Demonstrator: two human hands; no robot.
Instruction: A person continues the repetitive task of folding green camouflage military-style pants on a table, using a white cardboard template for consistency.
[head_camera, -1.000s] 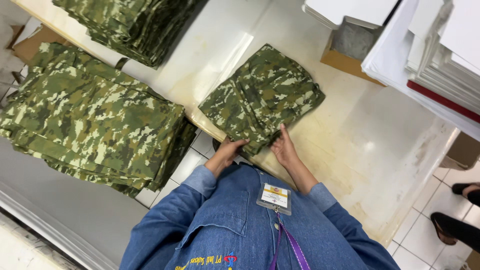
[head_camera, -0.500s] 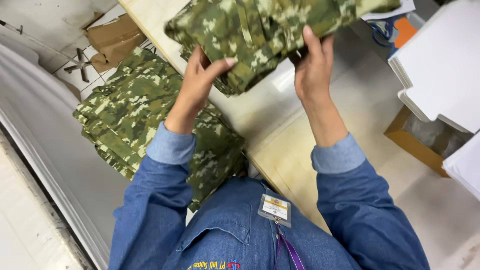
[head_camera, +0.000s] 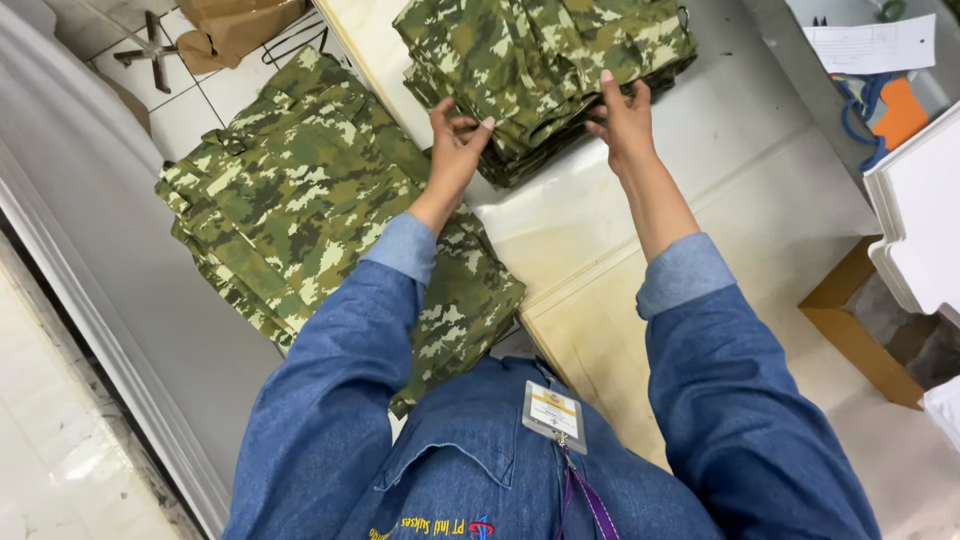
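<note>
- ID badge (head_camera: 553, 414): hung on the person's chest, rectangular clear holder, white card with yellow band, on a purple lanyard (head_camera: 590, 500).
- Brown cardboard packaging (head_camera: 238, 22): sat on the floor far up-left of the badge, crumpled.
- White paper sheet (head_camera: 870, 45): lay far up-right of the badge, rectangular, dark print lines.
- No screens or signs seen.
</note>
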